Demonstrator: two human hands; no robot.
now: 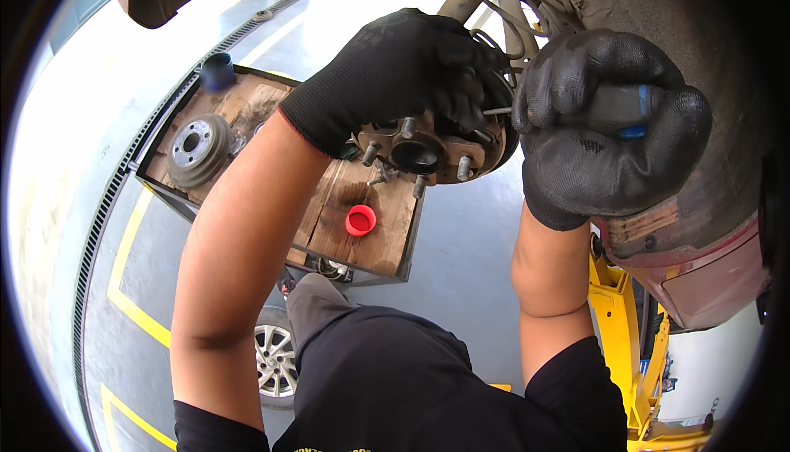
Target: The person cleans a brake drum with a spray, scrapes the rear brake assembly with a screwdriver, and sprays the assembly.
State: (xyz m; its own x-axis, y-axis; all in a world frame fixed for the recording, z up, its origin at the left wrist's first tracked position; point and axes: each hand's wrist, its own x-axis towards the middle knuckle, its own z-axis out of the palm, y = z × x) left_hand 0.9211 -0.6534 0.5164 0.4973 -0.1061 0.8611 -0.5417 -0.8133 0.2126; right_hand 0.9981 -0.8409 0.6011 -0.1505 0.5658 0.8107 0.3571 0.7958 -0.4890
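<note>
Gloved in black, the right hand [605, 151] wraps its fingers around a screwdriver [621, 106] beside the wheel hub [444, 149]. The left hand [395, 61] bends over the hub, its grip hidden; below, a bench [395, 239] bears a drum [207, 156] and red cap [360, 221].

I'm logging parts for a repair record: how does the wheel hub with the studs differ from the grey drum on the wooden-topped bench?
The wheel hub has studs sticking out; the drum shows holes in its face. The hub is mounted on the vehicle, while the drum lies on the bench. Both have a round centre.
</note>
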